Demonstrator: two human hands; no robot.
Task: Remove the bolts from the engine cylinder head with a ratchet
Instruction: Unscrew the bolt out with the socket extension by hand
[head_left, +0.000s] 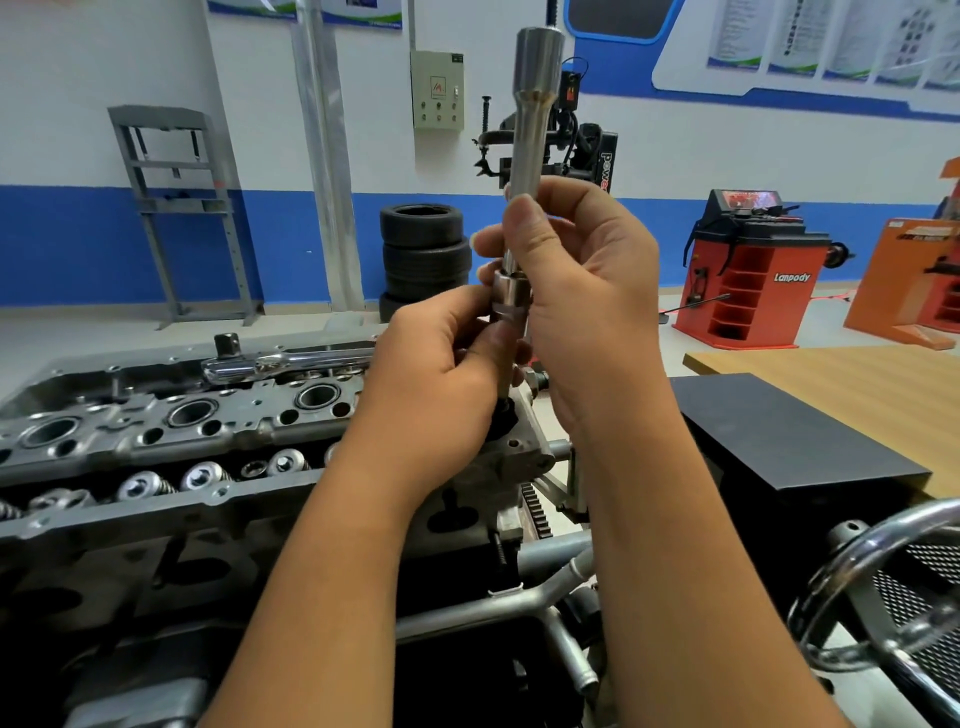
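Two hands are held up together in the middle, above the right end of the engine. The fingers and thumb of the right hand are curled around a long shiny extension bar, which stands almost straight up with its wide end at the top. A short silver socket is fitted on the lower end of the bar. Just under it, a dark bolt is pinched by the fingers of the left hand, and its lower part is seen between the two hands. How far the bolt sits inside the socket cannot be told.

The ratchet is laid flat on top of the cylinder head, to the left of the hands, and is touched by no hand. Round holes are seen along the top of the head, and a row of valve springs is set in the long open trough at its front.

Further out, a black box is placed on a wooden table to the right. A stack of tires is stood by the blue and white wall, and a red machine with shelves is seen behind.
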